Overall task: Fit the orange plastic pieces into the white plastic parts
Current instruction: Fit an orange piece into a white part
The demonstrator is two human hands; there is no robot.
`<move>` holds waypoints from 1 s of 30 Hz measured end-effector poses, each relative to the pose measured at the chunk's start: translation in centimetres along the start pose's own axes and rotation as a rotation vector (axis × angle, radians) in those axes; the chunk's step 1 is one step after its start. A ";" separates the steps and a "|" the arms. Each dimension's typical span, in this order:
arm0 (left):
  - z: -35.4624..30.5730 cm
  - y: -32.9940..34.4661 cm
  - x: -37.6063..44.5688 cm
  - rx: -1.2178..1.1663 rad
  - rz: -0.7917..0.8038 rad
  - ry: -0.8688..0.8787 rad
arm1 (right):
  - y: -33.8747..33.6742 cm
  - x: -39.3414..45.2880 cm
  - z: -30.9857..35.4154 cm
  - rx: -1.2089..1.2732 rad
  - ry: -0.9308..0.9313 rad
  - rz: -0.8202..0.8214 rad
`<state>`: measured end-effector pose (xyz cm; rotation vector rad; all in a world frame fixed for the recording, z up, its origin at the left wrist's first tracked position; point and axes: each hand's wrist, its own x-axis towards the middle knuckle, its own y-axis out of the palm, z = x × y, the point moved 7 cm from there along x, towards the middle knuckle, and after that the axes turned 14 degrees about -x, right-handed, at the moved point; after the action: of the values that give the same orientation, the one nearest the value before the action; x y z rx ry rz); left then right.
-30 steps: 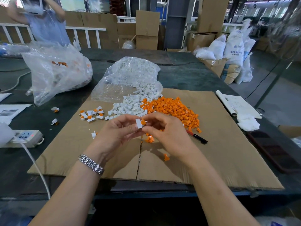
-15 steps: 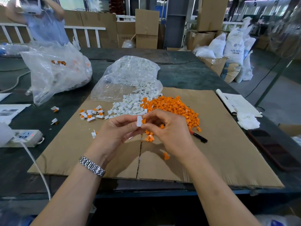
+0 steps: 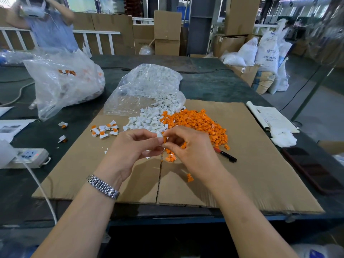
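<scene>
My left hand (image 3: 133,148) pinches a small white plastic part (image 3: 159,135) above the cardboard sheet (image 3: 251,164). My right hand (image 3: 191,148) pinches an orange piece (image 3: 165,139) and holds it against that white part. Behind the hands lies a heap of loose white parts (image 3: 149,121) and, to its right, a heap of orange pieces (image 3: 199,123). A small group of joined white-and-orange parts (image 3: 104,130) sits at the left of the cardboard. A few loose orange pieces (image 3: 170,157) lie under my hands, and one (image 3: 189,177) lies nearer me.
A clear bag of white parts (image 3: 149,84) lies behind the heaps; a bigger clear bag (image 3: 63,82) stands at left. A marker pen (image 3: 226,155), papers (image 3: 270,116), a tissue (image 3: 283,136), a dark phone (image 3: 312,170), a power strip (image 3: 29,157). Another person (image 3: 48,27) stands beyond the table.
My hands have risen slightly towards the heaps, and the orange piece now sits tight against the white part between my fingertips.
</scene>
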<state>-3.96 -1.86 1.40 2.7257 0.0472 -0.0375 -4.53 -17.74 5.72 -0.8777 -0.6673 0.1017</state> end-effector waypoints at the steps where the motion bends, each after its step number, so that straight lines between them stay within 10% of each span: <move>1: 0.0 -0.1 0.0 0.005 -0.010 -0.008 | 0.2 0.0 -0.3 0.023 0.018 0.010; 4: 0.1 -0.3 0.1 0.007 -0.038 -0.041 | 0.3 0.0 -2.6 0.072 0.166 0.034; 10: 0.2 -0.9 0.2 0.016 -0.047 -0.069 | 0.3 -1.8 -10.5 -0.683 0.618 0.340; 19: 0.5 -1.2 0.7 -0.095 -0.141 -0.101 | 1.3 -1.1 -10.9 -0.783 0.556 0.459; 25: 0.2 -1.6 1.3 -0.121 -0.170 -0.070 | 0.2 -0.5 -8.7 -0.314 0.603 0.319; 30: 0.0 -1.6 1.6 -0.188 -0.197 -0.018 | 2.1 -0.5 -4.3 0.239 0.611 0.566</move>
<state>-2.38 -0.34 0.73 2.5235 0.2992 -0.1088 -1.99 -19.44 1.95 -0.7877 0.1747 0.3941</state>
